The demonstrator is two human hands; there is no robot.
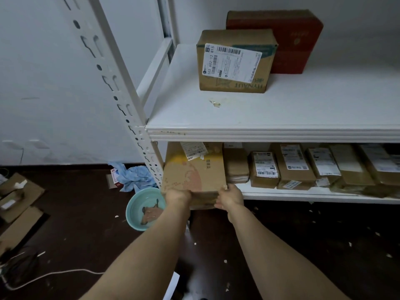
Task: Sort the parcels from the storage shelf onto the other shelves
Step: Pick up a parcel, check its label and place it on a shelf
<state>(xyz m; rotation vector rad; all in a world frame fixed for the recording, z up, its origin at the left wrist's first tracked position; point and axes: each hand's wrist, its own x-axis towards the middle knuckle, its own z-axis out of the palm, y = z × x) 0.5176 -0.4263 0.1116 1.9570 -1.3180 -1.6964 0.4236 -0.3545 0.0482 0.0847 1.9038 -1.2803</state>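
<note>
A large flat cardboard box [192,169] with a torn label sits at the left end of the lower shelf [303,197], its near edge over the shelf front. My left hand [177,194] grips its near left corner. My right hand [230,197] grips its near right corner, thumb on top. Several smaller labelled parcels [290,169] lie in a row to the right on the same shelf. On the upper shelf [259,118] stand a brown labelled box [233,61] and a red box [290,37] behind it.
A white perforated upright [121,87] rises just left of the box. On the dark floor lie a teal bowl [138,211], blue crumpled cloth [134,176], flattened cardboard [19,198] at far left and a white cable [54,276].
</note>
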